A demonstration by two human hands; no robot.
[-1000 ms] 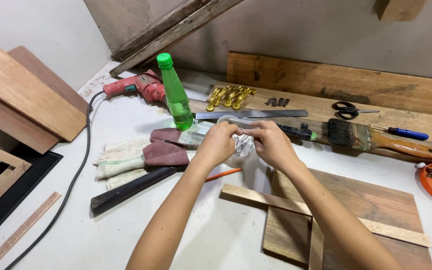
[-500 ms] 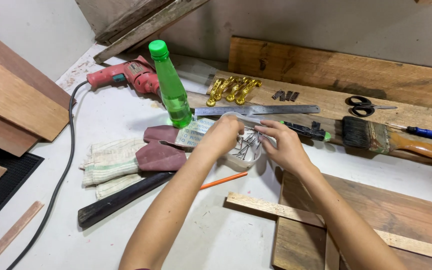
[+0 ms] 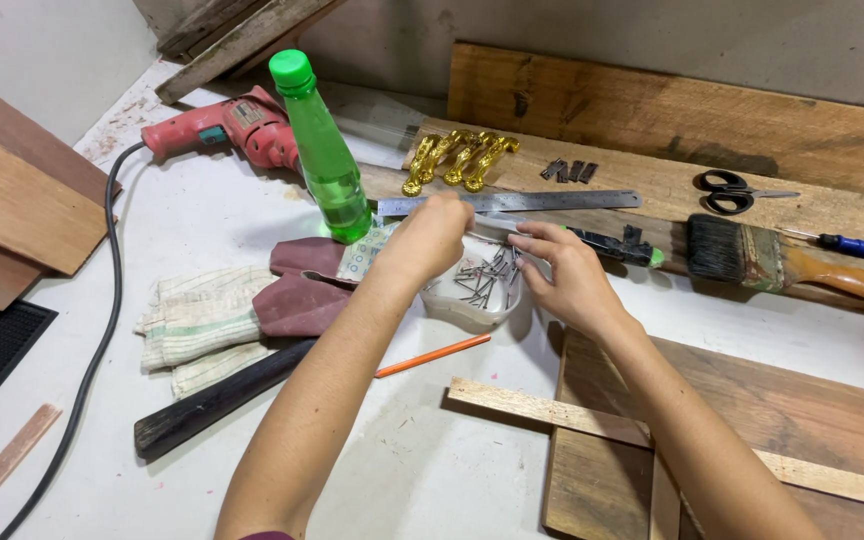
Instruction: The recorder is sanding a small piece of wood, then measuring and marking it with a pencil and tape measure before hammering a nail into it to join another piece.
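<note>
Seen from the head camera, both hands meet over a small clear plastic tub of nails that sits on the white table, just in front of a steel ruler. The left hand is curled at the tub's near-left rim, fingers bunched together; whether it pinches a nail or the rim cannot be told, as the knuckles hide the fingertips. The right hand rests at the tub's right side, fingers bent toward the rim and touching it. The two hands are close but not touching each other, the tub between them.

Just left of the left hand stands a green plastic bottle, upright, with a red electric drill lying behind it. Cloth work gloves lie left of the tub, and a dark wooden handle slants below them. An orange pencil lies near the tub's front. Under the right forearm are a wooden board and a thin wooden strip across it. Farther back, on a plank, lie gold handles, scissors, a paintbrush and a blue screwdriver.
</note>
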